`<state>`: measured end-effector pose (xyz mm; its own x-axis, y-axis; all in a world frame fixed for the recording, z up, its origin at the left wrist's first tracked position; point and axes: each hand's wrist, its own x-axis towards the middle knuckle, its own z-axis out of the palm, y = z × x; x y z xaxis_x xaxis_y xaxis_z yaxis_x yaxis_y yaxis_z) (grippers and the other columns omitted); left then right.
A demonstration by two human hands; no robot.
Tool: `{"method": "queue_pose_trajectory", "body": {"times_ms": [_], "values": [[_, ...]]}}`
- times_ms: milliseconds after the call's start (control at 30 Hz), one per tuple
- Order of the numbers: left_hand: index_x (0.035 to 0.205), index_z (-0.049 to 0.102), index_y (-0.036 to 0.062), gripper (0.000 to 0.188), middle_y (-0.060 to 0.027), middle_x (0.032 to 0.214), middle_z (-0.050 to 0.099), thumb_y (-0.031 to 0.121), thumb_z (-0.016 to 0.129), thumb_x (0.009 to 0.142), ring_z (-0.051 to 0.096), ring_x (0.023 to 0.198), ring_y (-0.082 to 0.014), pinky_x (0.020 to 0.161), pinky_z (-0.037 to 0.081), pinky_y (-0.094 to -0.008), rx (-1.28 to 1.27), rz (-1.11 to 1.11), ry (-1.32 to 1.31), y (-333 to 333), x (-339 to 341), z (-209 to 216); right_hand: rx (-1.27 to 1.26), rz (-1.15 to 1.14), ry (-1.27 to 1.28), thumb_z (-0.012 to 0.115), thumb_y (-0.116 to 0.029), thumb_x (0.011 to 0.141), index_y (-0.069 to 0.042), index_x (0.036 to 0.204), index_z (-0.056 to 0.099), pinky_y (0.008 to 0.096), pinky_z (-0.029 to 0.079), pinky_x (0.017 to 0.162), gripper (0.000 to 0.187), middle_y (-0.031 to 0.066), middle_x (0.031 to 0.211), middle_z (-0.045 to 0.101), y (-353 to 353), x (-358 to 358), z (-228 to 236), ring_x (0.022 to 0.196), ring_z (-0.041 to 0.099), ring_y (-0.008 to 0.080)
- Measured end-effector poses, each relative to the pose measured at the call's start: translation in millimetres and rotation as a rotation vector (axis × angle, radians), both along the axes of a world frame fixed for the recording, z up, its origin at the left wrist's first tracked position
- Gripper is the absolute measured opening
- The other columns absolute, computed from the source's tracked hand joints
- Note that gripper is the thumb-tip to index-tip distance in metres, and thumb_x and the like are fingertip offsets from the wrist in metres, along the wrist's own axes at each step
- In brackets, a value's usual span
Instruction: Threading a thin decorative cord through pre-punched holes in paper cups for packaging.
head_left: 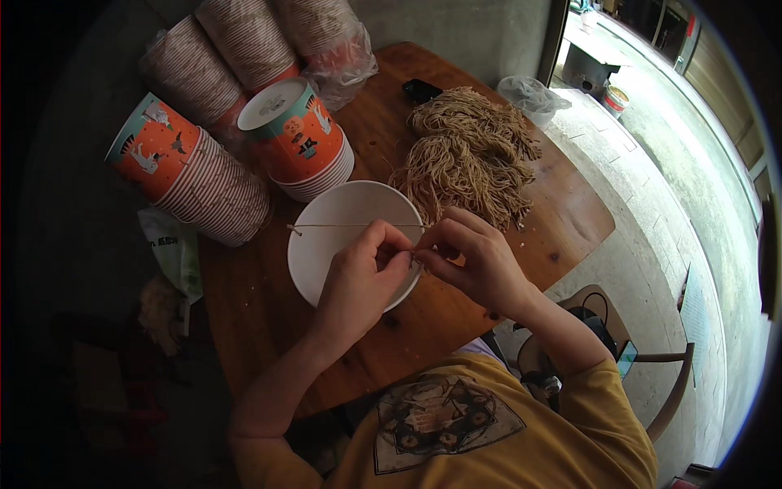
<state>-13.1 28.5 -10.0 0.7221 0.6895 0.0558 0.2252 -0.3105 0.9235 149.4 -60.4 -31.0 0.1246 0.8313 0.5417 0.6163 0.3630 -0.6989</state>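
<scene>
My left hand [362, 273] and my right hand [476, 257] meet over the right side of a white paper bucket [322, 257], whose open mouth faces up. A thin tan string [346, 225] stretches straight across that mouth, with a short knotted end at the left rim. Both hands are closed in a pinch, fingertips together, near the string's right end. What lies right between the fingertips is very small and mostly hidden; it appears to be the string. Just beyond my right hand is a loose heap of tan strings [468, 159] on the wooden table [562, 216].
Stacked orange printed paper buckets stand at the left [199, 167] and behind the white one [301, 143]. More bucket stacks in clear plastic [248, 41] lean at the back wall. A plastic bag [533, 98] lies by the far edge. A wooden chair [676, 383] stands at the right.
</scene>
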Motion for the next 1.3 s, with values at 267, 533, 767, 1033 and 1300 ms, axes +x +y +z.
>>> {"method": "queue_pose_trajectory", "body": {"times_ms": [267,533,767,1033,1300], "values": [[0.107,0.059,0.0017,0.019,-0.0007,0.086,0.057,0.003,0.059,0.088,0.053,0.077,-0.0075,0.072,0.047,-0.0247,0.047,-0.033,0.148,-5,-3,20,0.014,0.008,-0.029,0.068,-0.01,0.08,-0.005,0.085,0.06,0.0339,0.049,0.06,0.011,0.0069,0.076,0.053,1,2,0,0.07,0.057,0.0234],[0.098,0.057,0.0007,0.012,-0.0123,0.086,0.06,0.005,0.059,0.086,0.062,0.074,-0.0268,0.066,0.05,-0.0366,0.384,-0.039,0.138,-4,0,6,-0.007,0.008,-0.029,0.068,-0.009,0.08,-0.005,0.086,0.06,0.0342,0.048,0.06,0.011,0.0073,0.076,0.052,1,1,1,0.07,0.057,0.0241],[0.094,0.055,0.0004,0.01,-0.0089,0.082,0.063,0.002,0.06,0.086,0.064,0.074,-0.0169,0.066,0.051,-0.0305,0.14,-0.026,0.053,0,1,6,-0.005,0.009,-0.01,0.068,-0.009,0.079,-0.005,0.085,0.06,0.0342,0.048,0.059,0.01,0.0071,0.076,0.052,1,1,1,0.07,0.057,0.0235],[0.095,0.054,0.0005,0.01,-0.0072,0.083,0.062,0.003,0.059,0.087,0.062,0.075,-0.0125,0.066,0.05,-0.0291,0.003,0.007,0.003,-1,3,1,0.001,0.02,-0.012,0.068,-0.009,0.08,-0.004,0.085,0.06,0.0333,0.048,0.059,0.01,0.0071,0.076,0.052,1,1,1,0.069,0.057,0.0226],[0.094,0.053,0.002,0.009,-0.0027,0.083,0.058,0.003,0.059,0.086,0.057,0.077,-0.0094,0.07,0.048,-0.0257,-0.114,-0.009,-0.078,-1,4,-3,0.007,0.001,0.053,0.066,-0.008,0.081,-0.003,0.088,0.058,0.0324,0.05,0.062,0.011,0.0085,0.08,0.052,-2,-3,-2,0.072,0.06,0.0218]]}}
